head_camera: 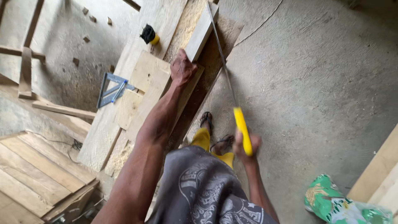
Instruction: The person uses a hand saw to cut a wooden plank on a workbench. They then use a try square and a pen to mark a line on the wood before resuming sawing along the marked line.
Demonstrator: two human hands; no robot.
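Two hands at work: the left hand point(182, 68), fingers clenched over the edge, pins the plank point(202, 31) to the bench point(124, 83). The right hand point(245, 145) grips the yellow handle of the saw point(242, 130). The blade runs up from the handle, nearly parallel to the plank's long axis, just right of the left hand.
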